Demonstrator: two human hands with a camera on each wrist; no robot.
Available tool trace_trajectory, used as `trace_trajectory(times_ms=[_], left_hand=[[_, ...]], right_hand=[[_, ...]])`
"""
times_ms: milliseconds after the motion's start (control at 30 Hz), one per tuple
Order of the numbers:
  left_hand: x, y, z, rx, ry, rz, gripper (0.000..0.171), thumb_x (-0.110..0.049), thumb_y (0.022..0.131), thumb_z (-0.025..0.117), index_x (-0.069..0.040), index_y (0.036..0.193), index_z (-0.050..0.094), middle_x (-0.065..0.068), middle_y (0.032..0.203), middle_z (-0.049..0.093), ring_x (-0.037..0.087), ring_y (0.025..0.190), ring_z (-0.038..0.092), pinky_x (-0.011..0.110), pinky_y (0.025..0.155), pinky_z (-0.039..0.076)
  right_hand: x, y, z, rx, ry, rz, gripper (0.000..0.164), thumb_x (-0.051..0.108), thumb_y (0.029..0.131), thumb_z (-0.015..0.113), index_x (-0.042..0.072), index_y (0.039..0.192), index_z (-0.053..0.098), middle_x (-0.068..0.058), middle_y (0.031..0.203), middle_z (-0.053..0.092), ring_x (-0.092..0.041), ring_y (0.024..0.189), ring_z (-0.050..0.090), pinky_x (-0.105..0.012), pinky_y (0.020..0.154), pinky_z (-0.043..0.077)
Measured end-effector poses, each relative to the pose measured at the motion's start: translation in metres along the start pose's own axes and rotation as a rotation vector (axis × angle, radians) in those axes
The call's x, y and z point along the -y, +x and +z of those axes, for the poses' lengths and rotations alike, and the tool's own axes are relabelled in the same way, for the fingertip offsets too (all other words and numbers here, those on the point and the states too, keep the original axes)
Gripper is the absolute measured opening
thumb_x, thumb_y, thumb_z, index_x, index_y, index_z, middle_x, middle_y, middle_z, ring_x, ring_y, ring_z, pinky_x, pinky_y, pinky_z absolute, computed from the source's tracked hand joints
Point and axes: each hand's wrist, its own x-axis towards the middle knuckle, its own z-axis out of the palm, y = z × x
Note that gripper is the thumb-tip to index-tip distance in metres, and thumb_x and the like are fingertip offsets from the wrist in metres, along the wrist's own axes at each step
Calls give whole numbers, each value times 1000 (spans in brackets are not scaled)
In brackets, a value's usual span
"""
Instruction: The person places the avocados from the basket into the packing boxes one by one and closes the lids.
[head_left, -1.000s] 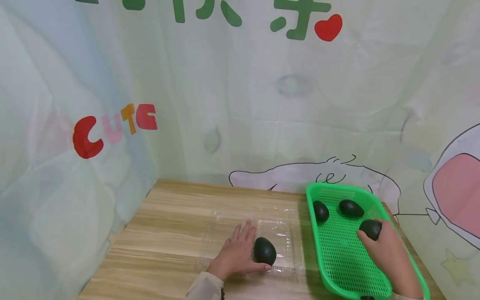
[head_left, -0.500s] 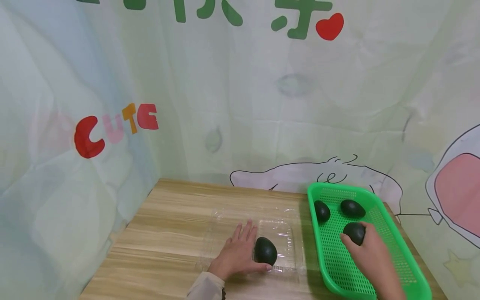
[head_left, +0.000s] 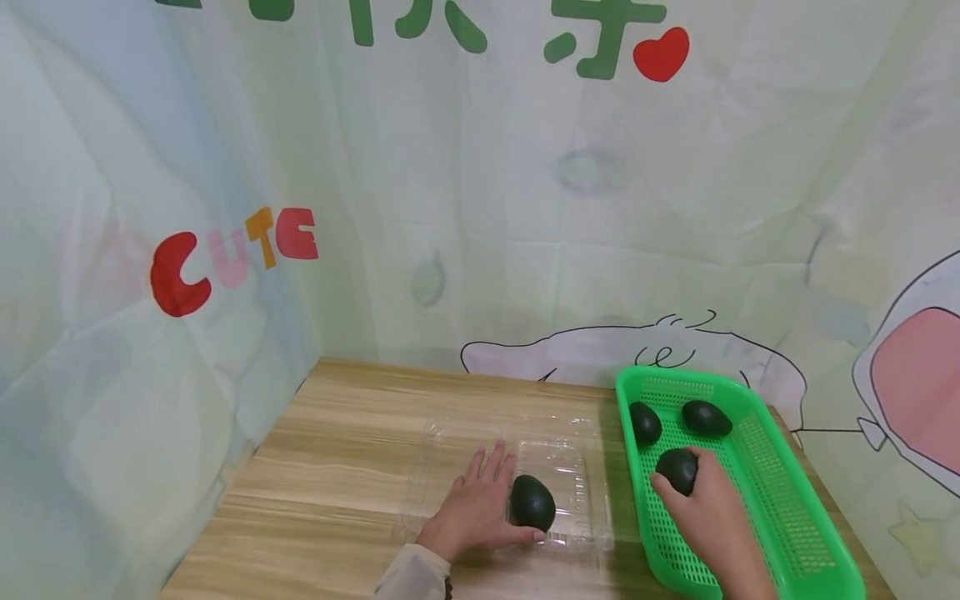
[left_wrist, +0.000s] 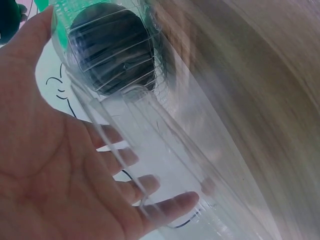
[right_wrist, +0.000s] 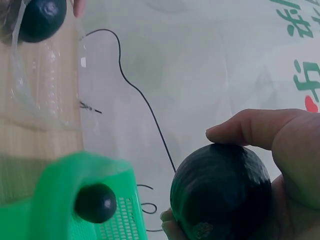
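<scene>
My right hand (head_left: 705, 504) grips a dark, nearly black avocado (head_left: 677, 472) above the green basket (head_left: 806, 492); in the right wrist view that avocado (right_wrist: 220, 192) is held between thumb and fingers. My left hand (head_left: 476, 508) lies with straight, spread fingers on a clear plastic clamshell container (head_left: 562, 454). Its thumb reaches along the near side of another avocado (head_left: 532, 504) in the container. Through clear plastic, the left wrist view shows the left hand's fingers (left_wrist: 172, 207) and this avocado (left_wrist: 112, 50).
Two avocados lie at the basket's far end, one at its left wall (head_left: 645, 425) and one farther right (head_left: 707, 418). The basket stands at the right of the wooden table (head_left: 337, 433). A printed cloth (head_left: 420, 208) hangs behind and beside the table.
My right hand has carried its avocado leftward across the basket, toward the basket's left wall. The left hand and the avocado in the container have stayed in place.
</scene>
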Motion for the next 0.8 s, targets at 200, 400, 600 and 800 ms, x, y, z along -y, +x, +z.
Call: trace_trajectory(times_ms=[200,400,600,800], left_hand=[[0,-1,-1,8,-12,-5,124,-83,73,67,-7,161,24,15,170,14,45,152,19,70,109,36],[0,-1,-1,12,-8,-9,125,-85,72,65,-8,162,23,15,170,13,45,152,20,70,108,35],[0,-1,0,12,-6,-8,126,-85,72,65,-8,162,23,15,170,14,44,151,23,70,108,36],[0,-2,-1,10,-8,-8,125,-85,72,65,-8,162,23,15,170,14,44,150,27,71,107,37]], right_hand=[[9,-3,13,13,-3,-19,77,37,97,63,-12,147,30,-35,137,48,-45,118,56,-54,85,54],[15,-3,24,-4,-13,-53,73,35,96,66,-12,142,35,-34,133,52,-43,113,60,-53,83,54],[17,-2,31,-2,1,-68,71,32,95,68,-13,141,36,-34,130,53,-39,108,61,-49,78,55],[20,-2,37,-10,-4,-86,72,31,94,69,-13,141,37,-34,130,54,-41,110,61,-51,79,55]])
